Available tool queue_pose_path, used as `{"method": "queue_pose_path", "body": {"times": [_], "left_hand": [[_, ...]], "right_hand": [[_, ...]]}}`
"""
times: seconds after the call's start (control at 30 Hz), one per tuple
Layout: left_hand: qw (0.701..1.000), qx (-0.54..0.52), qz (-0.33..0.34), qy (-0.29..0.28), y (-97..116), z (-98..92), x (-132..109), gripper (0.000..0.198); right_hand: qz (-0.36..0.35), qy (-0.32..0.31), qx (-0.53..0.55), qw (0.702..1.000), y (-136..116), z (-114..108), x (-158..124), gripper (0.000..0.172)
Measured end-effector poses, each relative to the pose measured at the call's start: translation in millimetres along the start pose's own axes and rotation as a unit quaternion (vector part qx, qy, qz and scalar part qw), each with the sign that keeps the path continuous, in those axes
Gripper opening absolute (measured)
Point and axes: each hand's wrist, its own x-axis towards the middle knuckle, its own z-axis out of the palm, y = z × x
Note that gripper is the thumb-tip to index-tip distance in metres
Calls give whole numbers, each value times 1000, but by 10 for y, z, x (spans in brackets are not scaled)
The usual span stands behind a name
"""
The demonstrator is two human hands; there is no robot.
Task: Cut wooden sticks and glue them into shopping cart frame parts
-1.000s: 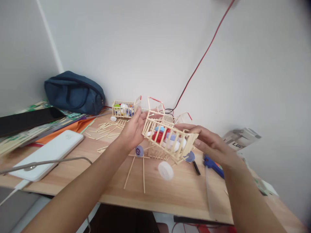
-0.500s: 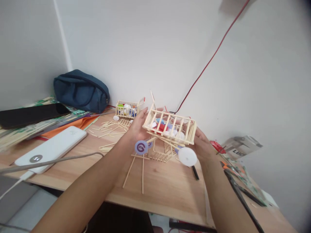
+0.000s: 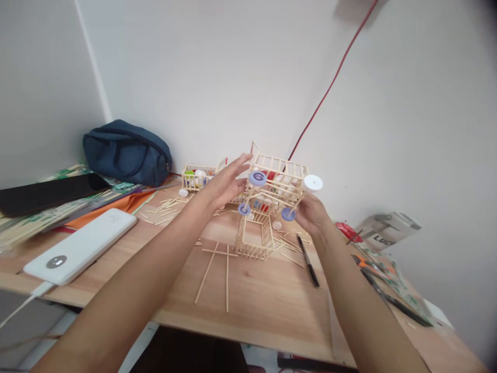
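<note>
A small stick-built cart (image 3: 281, 186) with bottle-cap wheels is raised above the table, its underside tipped toward me. One wheel is a white cap (image 3: 312, 183); the others in sight are purplish caps. My right hand (image 3: 312, 213) grips the cart from its right end, some fingers hidden behind it. My left hand (image 3: 231, 184) is beside the left end, fingers stretched and apart; whether it touches the cart I cannot tell. Below lies an open stick frame (image 3: 256, 254). Nearer me, two long sticks (image 3: 227, 280) lie under a crosswise stick.
Another stick cart (image 3: 194, 180) with colored caps stands at the back left. Loose sticks (image 3: 169, 210) and a black pen (image 3: 308, 261) lie around. A power bank (image 3: 83, 246), phone (image 3: 52, 194) and blue pouch (image 3: 126, 153) are left; scissors (image 3: 392, 300) are right.
The raised cart has moved slightly right and tilted back, showing its underside and wheels. My left hand has opened outward from its end. The pen and sticks below now show more.
</note>
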Motion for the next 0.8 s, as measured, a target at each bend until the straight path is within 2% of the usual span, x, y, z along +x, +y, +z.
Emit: {"method": "queue_pose_path", "body": {"times": [0.13,0.37,0.8], "left_hand": [[998,55,-10,-33,-136,-43,141,30],[998,66,22,7,-339,-97,291,40],[991,134,11,18,-356,-24,448,39]], "right_hand": [[45,11,2,999,118,-64,141,10],[91,31,12,995,211,-137,259,18],[95,68,26,993,224,-212,300,23]]}}
